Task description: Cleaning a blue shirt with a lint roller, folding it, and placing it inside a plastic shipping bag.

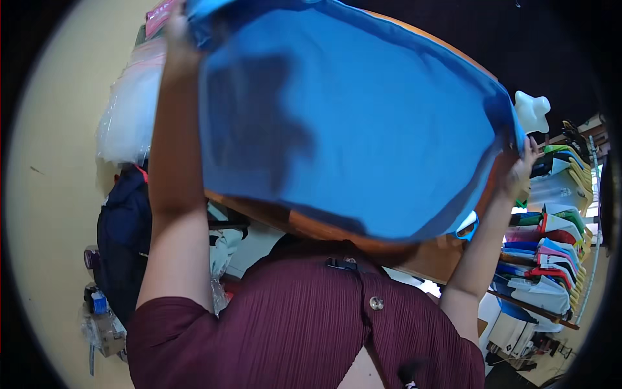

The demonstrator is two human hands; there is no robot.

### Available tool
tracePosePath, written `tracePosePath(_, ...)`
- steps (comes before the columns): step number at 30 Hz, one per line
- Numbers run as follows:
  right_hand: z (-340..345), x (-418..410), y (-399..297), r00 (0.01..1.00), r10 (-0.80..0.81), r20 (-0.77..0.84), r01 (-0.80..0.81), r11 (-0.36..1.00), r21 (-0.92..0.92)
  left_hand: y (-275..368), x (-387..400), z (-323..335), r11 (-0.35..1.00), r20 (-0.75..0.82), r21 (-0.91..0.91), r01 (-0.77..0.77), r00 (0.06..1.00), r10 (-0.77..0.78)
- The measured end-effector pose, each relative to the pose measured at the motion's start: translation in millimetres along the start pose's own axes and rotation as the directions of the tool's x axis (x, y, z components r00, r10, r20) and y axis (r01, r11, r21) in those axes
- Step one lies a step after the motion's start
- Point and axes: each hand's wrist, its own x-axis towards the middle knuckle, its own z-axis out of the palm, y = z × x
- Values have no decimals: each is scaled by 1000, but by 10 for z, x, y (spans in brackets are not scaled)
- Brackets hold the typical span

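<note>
A large piece of blue fabric (369, 121), perhaps a garment, is stretched out in the air between my raised arms. At the upper left, my left hand (180, 29) grips one corner of it, partly cut off by the picture's edge. On the right, my right hand (525, 163) holds the opposite edge, fingers closed round the cloth. Shadows fall across the fabric's left part. Beneath it a brown wooden table (427, 257) shows along the lower edge, near my body. The fabric hides most of the tabletop.
Clothes on hangers (559, 233) fill a rack at the right, below a white mannequin torso (532, 112). Clear plastic bags (131, 107) are piled at the left, above a dark blue backpack (124, 233). A cream wall (58, 185) rises beyond them.
</note>
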Motion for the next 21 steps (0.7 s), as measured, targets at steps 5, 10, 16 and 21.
tracePosePath(5,166,-257,590,992,119,34,-104,949,-298,-736,-113,-211,889,-216,377,260,958,-189)
tracePosePath(10,-723,-1560,894,954,262,144,35,382,-923,-1391,-1764,-1373,389,-134,908,155,988,-80)
tracePosePath(16,-1058,-2660,397,959,233,-163,-112,-215,-970,-1147,-3561,-1329,102,-566,778,620,763,-314)
tracePosePath(21,-1098,-2512,439,844,415,-339,-170,-392,-904,-1011,-4006,-1377,-99,-631,703,704,554,-543)
